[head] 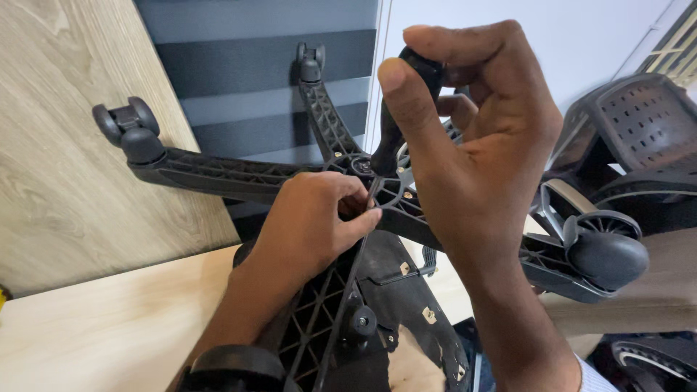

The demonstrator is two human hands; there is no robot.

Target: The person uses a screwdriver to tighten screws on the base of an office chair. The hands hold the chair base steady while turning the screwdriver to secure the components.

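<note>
Hands: two, both the person's own. The right hand (pixel 479 145) is raised in front of the camera; the left hand (pixel 316 218) is lower, at the hub.
Right fingers: clenched round the black handle of a screwdriver (pixel 396 123), thumb along the handle's side and forefinger curled over its top.
Left fingers: pinched together at the screwdriver's tip, just beside the hub; what they grip, if anything, is hidden by the fingers themselves.
Screwdriver: one, held nearly upright and leaning slightly, its tip down at the middle of the chair base.
Chair base: one black star-shaped chair base (pixel 239 174), turned upside down so its ribbed undersides face the camera. It sits at the centre of the view, between the two hands.
Spokes: four can be made out, one to the left, one up and back, one to the right, one toward the camera; any more are hidden behind the right hand.
Casters: four in view, a caster (pixel 131 131) at the left spoke's end, another (pixel 311 64) at the far spoke, a third (pixel 606 250) at the right, and a fourth (pixel 232 363) at the bottom edge.
Seat plate: one black metal plate (pixel 406 290) with small brass-coloured fittings, below the hub.
Second chair: one black mesh chair part (pixel 639 123) at the right edge.
Surface: a pale wooden desk (pixel 109 327) lies at lower left beneath the chair.
Room: a light wood-grain panel (pixel 65 145) stands at left, a grey striped blind (pixel 247 65) behind the base, a white wall (pixel 581 36) at upper right.
</note>
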